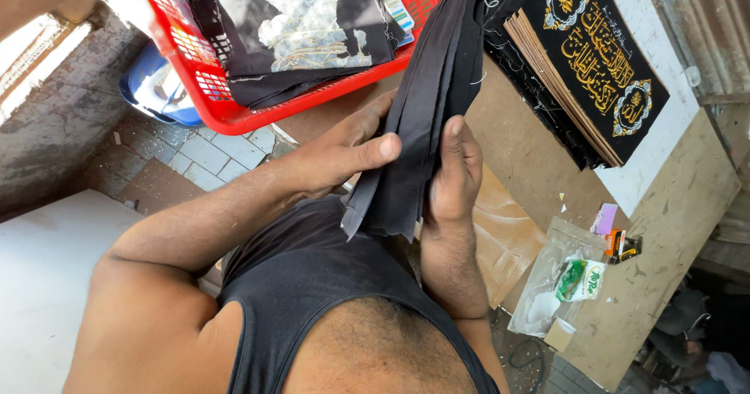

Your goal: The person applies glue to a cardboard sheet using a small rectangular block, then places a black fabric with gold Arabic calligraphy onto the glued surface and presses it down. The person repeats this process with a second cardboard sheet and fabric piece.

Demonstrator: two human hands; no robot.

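Just below the red basket [234,117], your left hand [340,156] and right hand [453,171] are pressed together on a bundle of black fabric strips [426,105], thumbs pinching it from both sides. The loose lower ends fan out; in my judgement a slack grip would let strips slide free. The basket holds folded black cloth with gold embroidery [305,19].

Two hands [344,156] — one red basket [234,113] — one plastic bag [555,285].
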